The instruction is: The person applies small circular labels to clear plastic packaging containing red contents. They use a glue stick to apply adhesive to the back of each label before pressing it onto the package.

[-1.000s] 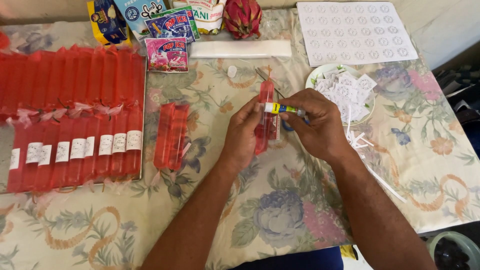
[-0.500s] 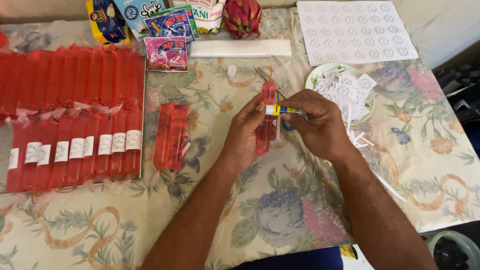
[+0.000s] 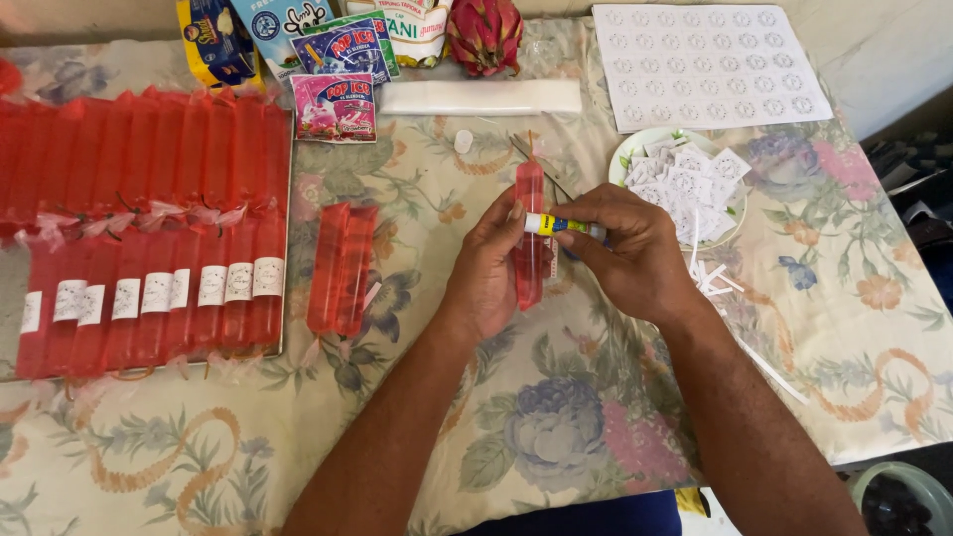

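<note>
i'd call it a home table; floral tablecloth (image 3: 556, 437), dragon fruit (image 3: 484, 32), drink-mix sachets (image 3: 336, 105), rows of red ice pops (image 3: 149, 228) laid out by hand

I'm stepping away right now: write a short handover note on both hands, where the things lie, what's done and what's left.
Left hand: holds a red ice pop tube upright over the cloth.
Right hand: holds a glue stick, tip against the tube.
Things: tray at left with two rows of red tubes; two loose tubes beside it; plate of cut labels by the right hand; label sheet behind it.
Done: most front-row tubes in the tray carry white labels.
Left: the held tube, the two loose ones and the back-row tubes show no label.
</note>
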